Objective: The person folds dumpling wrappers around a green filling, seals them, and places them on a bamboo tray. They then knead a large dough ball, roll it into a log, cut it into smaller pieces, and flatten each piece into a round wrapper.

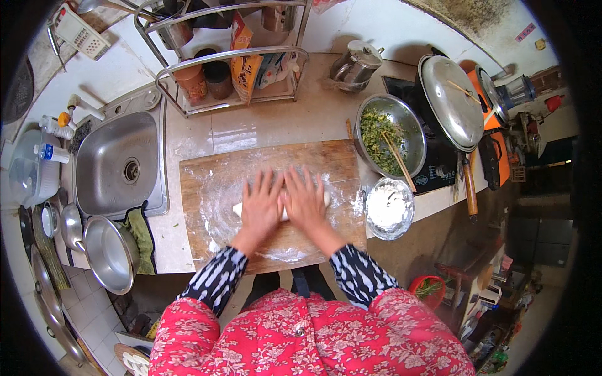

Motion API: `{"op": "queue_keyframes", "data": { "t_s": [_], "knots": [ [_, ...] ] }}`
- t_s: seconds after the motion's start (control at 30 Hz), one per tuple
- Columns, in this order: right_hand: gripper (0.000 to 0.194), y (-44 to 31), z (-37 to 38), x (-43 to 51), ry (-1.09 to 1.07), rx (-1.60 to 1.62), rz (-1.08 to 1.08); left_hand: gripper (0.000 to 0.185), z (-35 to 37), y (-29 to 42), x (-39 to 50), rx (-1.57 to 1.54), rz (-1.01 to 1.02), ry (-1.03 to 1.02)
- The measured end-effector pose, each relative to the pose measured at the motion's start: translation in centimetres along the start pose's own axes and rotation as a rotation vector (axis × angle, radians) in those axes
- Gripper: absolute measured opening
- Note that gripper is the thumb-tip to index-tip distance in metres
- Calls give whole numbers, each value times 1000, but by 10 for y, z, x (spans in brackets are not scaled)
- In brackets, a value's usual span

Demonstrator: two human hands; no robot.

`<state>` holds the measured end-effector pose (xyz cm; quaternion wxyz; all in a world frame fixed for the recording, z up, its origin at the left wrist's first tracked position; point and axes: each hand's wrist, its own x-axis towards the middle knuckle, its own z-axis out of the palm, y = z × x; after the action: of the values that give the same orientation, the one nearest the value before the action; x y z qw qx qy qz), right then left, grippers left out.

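A roll of white dough (237, 209) lies on a floured wooden board (324, 155), mostly covered by my hands. My left hand (261, 201) is flat on the left part of the roll, fingers spread and pointing away from me. Close beside it, my right hand (304, 199) presses flat on the right part, fingers also apart. Both hands rest on top of the dough without gripping it. The dough's two ends and a strip between my hands show. White flour is smeared over the board around them.
Right of the board stand a steel bowl (420, 127) of chopped greens with chopsticks (397, 152) and a bowl of flour (389, 207). Beyond is a lidded pan (449, 101) on a cooktop. A sink (117, 160) and steel basin (110, 254) sit left; a metal rack (230, 56) stands behind.
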<state>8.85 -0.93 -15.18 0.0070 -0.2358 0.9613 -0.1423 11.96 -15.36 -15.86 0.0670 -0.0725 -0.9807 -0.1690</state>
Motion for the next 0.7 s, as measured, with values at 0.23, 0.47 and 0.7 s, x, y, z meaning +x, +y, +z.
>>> {"op": "queue_keyframes", "data": {
  "t_s": [0.23, 0.47, 0.7],
  "knots": [
    [55, 2, -2, 22, 117, 105, 7, 46, -12, -3, 26, 48, -61, -118],
    [76, -25, -25, -125, -94, 127, -57, 65, -38, 43, -106, 1, 112, -299],
    [59, 27, 0, 50, 159, -95, 94, 43, 12, -1, 57, 60, -108, 172]
  ]
}}
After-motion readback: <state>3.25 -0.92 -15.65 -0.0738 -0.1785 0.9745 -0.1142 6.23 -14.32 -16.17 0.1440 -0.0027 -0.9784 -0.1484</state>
